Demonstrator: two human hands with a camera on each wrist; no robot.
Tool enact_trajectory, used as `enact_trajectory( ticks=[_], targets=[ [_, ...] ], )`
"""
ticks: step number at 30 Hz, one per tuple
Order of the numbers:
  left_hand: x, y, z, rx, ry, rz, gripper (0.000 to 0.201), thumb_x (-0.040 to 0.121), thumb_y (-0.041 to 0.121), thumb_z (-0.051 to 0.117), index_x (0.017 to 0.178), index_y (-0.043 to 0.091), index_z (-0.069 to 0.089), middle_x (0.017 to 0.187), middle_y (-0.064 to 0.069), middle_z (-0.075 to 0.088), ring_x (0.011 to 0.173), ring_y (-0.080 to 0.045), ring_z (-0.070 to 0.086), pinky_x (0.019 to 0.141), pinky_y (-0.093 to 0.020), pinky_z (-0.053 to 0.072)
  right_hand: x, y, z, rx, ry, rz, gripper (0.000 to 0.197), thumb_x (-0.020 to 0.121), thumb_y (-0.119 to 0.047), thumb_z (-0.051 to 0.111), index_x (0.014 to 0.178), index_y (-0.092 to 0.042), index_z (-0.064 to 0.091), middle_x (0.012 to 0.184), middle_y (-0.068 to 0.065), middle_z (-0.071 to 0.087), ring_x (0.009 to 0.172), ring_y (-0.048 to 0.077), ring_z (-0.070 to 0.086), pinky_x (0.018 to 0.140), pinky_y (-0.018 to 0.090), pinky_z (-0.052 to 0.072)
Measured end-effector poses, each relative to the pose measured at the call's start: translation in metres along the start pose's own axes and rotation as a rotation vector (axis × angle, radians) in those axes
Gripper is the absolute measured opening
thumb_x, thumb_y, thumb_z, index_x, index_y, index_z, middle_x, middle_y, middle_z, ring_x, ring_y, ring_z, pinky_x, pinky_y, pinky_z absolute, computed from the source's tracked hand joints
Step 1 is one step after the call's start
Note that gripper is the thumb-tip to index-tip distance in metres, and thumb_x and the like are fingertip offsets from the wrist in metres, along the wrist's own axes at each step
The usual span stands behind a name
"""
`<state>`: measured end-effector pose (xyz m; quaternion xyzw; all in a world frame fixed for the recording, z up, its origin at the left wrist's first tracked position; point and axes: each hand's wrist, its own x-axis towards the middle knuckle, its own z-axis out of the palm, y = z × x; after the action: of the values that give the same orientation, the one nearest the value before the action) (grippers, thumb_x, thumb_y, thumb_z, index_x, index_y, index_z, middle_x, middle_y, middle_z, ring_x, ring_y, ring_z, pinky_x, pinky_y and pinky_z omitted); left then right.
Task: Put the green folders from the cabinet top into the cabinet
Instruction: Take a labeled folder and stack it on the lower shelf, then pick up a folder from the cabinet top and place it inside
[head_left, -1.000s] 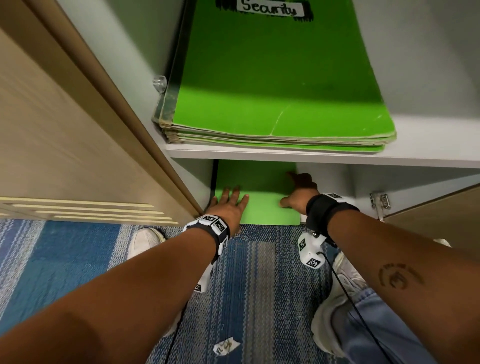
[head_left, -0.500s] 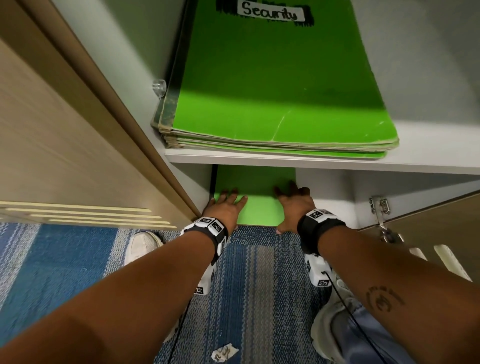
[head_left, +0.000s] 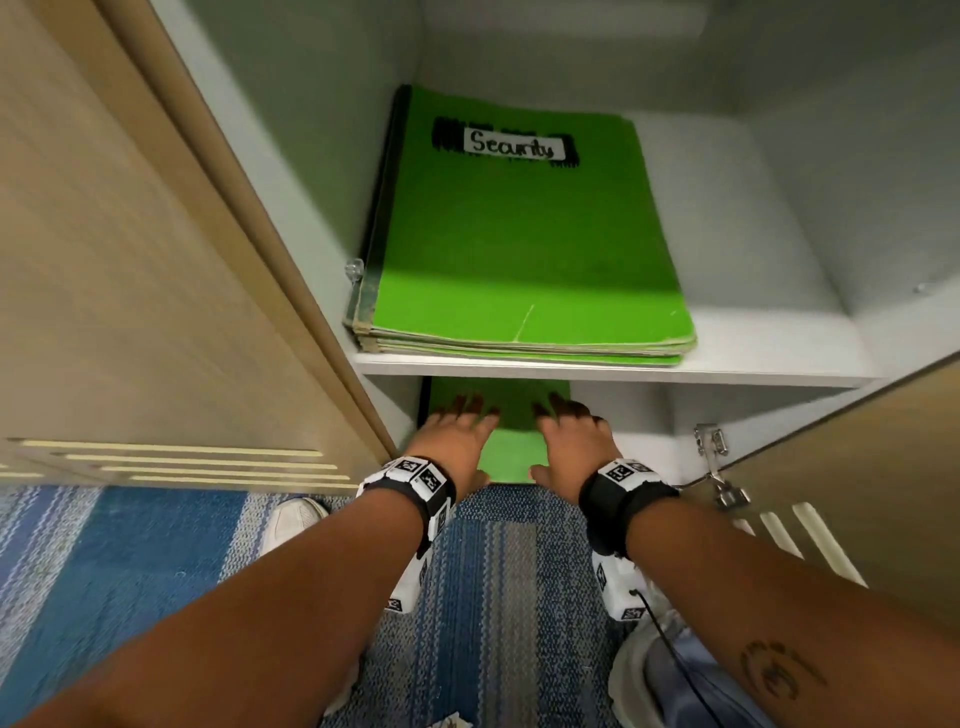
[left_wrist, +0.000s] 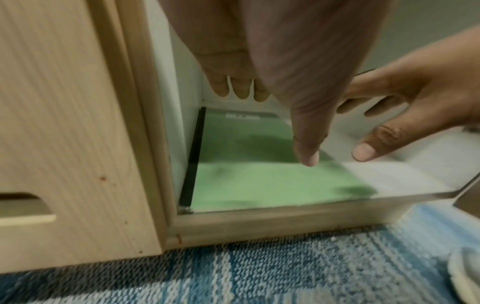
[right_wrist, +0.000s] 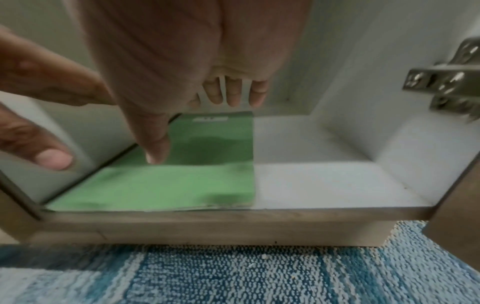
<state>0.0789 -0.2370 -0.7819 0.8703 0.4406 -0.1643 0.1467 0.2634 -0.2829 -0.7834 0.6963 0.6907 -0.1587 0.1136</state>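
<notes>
Two hands reach side by side into the cabinet's (head_left: 291, 218) bottom compartment, fingers spread and straight: the left hand (head_left: 457, 436) and right hand (head_left: 574, 434) hover just over a green folder (right_wrist: 182, 185) lying flat beneath them, holding nothing. Above both hands, a folder stack (head_left: 519, 249) labelled "Security" sits on the shelf (head_left: 753, 371).

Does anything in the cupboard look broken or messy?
A little. The top green folder on the upper shelf has a pale crease near its front edge and a worn, frayed spine. The folder on the bottom shelf lies flat against the left wall.
</notes>
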Motion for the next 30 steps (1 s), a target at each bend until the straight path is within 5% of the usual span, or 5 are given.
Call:
enact_trajectory(
  ticks=[6, 9, 13, 24, 30],
  targets=[
    [-0.068, 0.032, -0.068, -0.114, 0.248, 0.065, 0.075, 0.09, 0.042, 0.055, 0.152, 0.023, 0.016, 0.153, -0.006, 0.031, 0.139, -0.024, 0.032, 0.116, -0.034, 0.022, -0.073, -0.024, -0.076, 0.106, 0.182, -0.097, 0.06, 0.085, -0.038, 0.053, 0.14, -0.02, 0.037, 0.134, 0.003, 0.048, 0.123, 0.027, 0.044, 0.098, 0.041, 0.038],
    [-0.111, 0.047, -0.109, -0.167, 0.378, 0.087, 0.064, 0.093, 0.043, 0.048, 0.15, 0.026, 0.024, 0.151, 0.002, 0.037, 0.134, -0.017, 0.041, 0.107, -0.029, 0.036, -0.113, -0.037, -0.128, 0.179, 0.283, -0.159, 0.047, 0.087, -0.031, 0.051, 0.133, -0.021, 0.047, 0.127, 0.002, 0.055, 0.119, 0.025, 0.049, 0.099, 0.038, 0.042],
    [-0.167, 0.064, -0.177, -0.15, 0.58, 0.107, 0.05, 0.096, 0.043, 0.042, 0.143, 0.031, 0.035, 0.139, 0.007, 0.051, 0.114, -0.015, 0.058, 0.089, -0.03, 0.049, -0.169, -0.05, -0.209, 0.253, 0.473, -0.229, 0.035, 0.091, -0.026, 0.049, 0.124, -0.02, 0.056, 0.12, 0.001, 0.06, 0.115, 0.02, 0.053, 0.093, 0.034, 0.047],
    [-0.263, 0.09, -0.358, -0.089, 0.897, 0.125, 0.045, 0.094, 0.037, 0.047, 0.137, 0.027, 0.046, 0.129, 0.003, 0.056, 0.11, -0.02, 0.059, 0.086, -0.035, 0.051, -0.257, -0.074, -0.39, 0.274, 0.778, -0.301, 0.029, 0.089, -0.026, 0.053, 0.116, -0.018, 0.059, 0.119, 0.005, 0.062, 0.111, 0.024, 0.056, 0.093, 0.038, 0.048],
    [-0.287, 0.092, -0.437, -0.067, 1.048, 0.104, 0.022, 0.092, 0.037, 0.046, 0.1, 0.025, 0.063, 0.09, 0.004, 0.058, 0.087, -0.017, 0.056, 0.069, -0.031, 0.044, -0.278, -0.08, -0.461, 0.35, 0.837, -0.291, 0.014, 0.089, -0.03, 0.053, 0.097, -0.021, 0.061, 0.092, 0.001, 0.069, 0.085, 0.022, 0.062, 0.077, 0.038, 0.053]
  ],
)
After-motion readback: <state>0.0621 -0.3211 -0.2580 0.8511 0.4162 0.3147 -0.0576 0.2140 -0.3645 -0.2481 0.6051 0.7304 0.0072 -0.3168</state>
